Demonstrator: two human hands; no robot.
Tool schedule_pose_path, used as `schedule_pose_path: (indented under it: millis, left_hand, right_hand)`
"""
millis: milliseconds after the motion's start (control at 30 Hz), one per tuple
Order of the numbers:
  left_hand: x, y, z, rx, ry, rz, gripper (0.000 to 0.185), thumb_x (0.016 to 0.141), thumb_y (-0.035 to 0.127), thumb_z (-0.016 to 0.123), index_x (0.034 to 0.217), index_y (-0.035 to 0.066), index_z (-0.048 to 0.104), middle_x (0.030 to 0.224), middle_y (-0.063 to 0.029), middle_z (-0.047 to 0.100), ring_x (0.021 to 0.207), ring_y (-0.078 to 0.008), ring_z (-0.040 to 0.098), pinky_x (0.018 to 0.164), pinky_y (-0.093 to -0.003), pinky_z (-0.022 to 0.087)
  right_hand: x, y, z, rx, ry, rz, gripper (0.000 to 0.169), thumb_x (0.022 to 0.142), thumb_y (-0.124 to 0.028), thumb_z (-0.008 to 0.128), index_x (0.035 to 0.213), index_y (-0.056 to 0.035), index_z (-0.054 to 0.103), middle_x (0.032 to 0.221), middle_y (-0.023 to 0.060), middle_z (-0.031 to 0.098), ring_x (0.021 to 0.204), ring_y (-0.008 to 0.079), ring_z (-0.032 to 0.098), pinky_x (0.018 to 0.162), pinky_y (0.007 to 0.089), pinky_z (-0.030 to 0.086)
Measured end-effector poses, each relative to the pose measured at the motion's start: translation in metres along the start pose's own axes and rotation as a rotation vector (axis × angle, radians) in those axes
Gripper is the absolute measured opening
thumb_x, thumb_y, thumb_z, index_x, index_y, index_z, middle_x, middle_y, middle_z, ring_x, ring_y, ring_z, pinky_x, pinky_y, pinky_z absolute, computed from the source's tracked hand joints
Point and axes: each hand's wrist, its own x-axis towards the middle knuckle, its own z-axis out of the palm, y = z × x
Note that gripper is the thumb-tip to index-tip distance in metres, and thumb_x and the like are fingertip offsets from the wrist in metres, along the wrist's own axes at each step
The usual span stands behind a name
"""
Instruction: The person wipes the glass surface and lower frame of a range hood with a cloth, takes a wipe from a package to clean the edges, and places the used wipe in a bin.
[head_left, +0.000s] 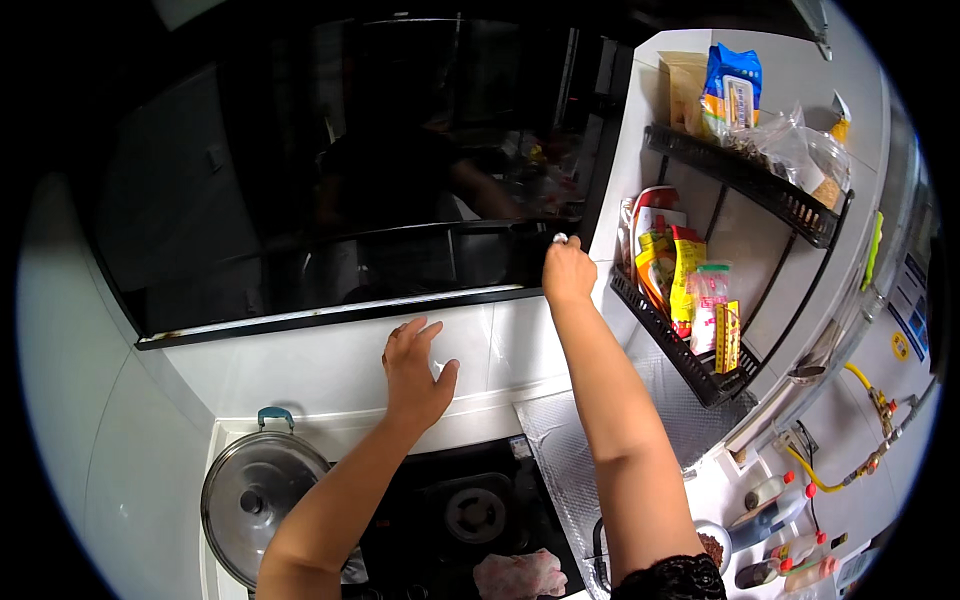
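Note:
A black glossy range hood panel fills the upper left, with a pale strip along its lower edge. My right hand is closed at the panel's lower right corner, around a small piece of white material, maybe a cloth or tissue, mostly hidden by the fingers. Below the panel, before the white tiled wall, my left hand hangs with fingers spread and nothing in it. Under my arms lies a black gas cooktop, with a crumpled pinkish-white cloth on its front part.
A large lidded steel pot stands at the lower left. On the right wall hangs a black two-tier rack with food packets. Silvery foil sheeting covers the wall and counter beside the cooktop. Several bottles and a bowl stand lower right.

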Motion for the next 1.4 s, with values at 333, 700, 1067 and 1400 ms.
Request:
schedule_pose_path:
  millis: [333, 700, 1067, 1400]
  left_hand:
    - [-0.009, -0.015, 0.002, -0.027, 0.029, -0.068, 0.050, 0.076, 0.013, 0.069, 0.123, 0.007, 0.052, 0.135, -0.0130, 0.041, 0.127, -0.0358, 0.035, 0.106, -0.0501, 0.026]
    - [-0.088, 0.058, -0.030, -0.328, -0.084, -0.017, 0.041, 0.080, 0.009, 0.069, 0.119, 0.005, 0.056, 0.127, -0.0120, 0.054, 0.119, -0.0269, 0.051, 0.101, -0.0356, 0.039]
    - [-0.177, 0.184, -0.033, -0.814, -0.548, 0.114, 0.022, 0.082, 0.009, 0.068, 0.102, 0.002, 0.066, 0.109, -0.0125, 0.062, 0.104, -0.0248, 0.059, 0.092, -0.0337, 0.044]
    - [-0.420, 0.367, -0.043, -1.039, -1.697, 0.630, 0.019, 0.076, 0.011, 0.073, 0.094, 0.004, 0.072, 0.093, -0.0098, 0.070, 0.094, -0.0211, 0.062, 0.086, -0.0333, 0.047]
  right_hand:
    - [-0.005, 0.051, -0.024, 1.104, 0.071, 0.085, 0.019, 0.086, -0.014, 0.066, 0.097, -0.0002, 0.072, 0.077, 0.0084, 0.070, 0.062, 0.0151, 0.063, 0.059, 0.0256, 0.048]
    - [-0.213, 0.031, -0.097, 2.130, -0.660, 0.864, 0.017, 0.084, -0.001, 0.059, 0.101, -0.0010, 0.060, 0.075, 0.0024, 0.062, 0.046, 0.0066, 0.048, 0.039, 0.0175, 0.038]
    - [-0.437, 0.085, -0.238, 1.911, -0.188, 1.212, 0.010, 0.083, -0.001, 0.065, 0.093, -0.0031, 0.062, 0.074, 0.0013, 0.060, 0.051, 0.0052, 0.044, 0.043, 0.0185, 0.030]
    - [-0.725, 0.069, -0.443, 1.287, 0.472, 1.589, 0.009, 0.083, -0.005, 0.068, 0.090, -0.0050, 0.064, 0.075, 0.0017, 0.062, 0.050, 0.0052, 0.044, 0.042, 0.0188, 0.027]
